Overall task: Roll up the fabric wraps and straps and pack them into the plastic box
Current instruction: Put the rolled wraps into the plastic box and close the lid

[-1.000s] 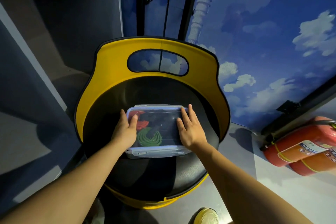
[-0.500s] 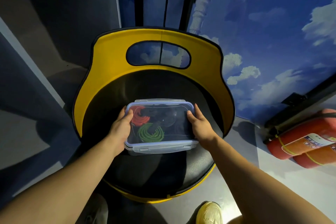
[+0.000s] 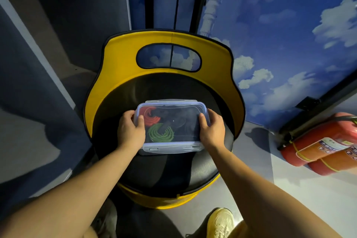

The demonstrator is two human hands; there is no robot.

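A: In the head view, where is the box (image 3: 172, 125)?

B: On the black seat (image 3: 164, 170) of the yellow chair (image 3: 119, 60), lid on. A red roll (image 3: 151, 118), a green roll (image 3: 160, 133) and dark fabric show through it.

A: And the hands?

B: Both arms reach forward. The left hand (image 3: 130, 131) grips the box's left end, thumb curled over the lid. The right hand (image 3: 212, 129) grips the right end likewise.

A: Anything else?

B: Red extinguishers (image 3: 318, 145) lie on the floor at right; a yellow shoe (image 3: 221, 222) shows below.
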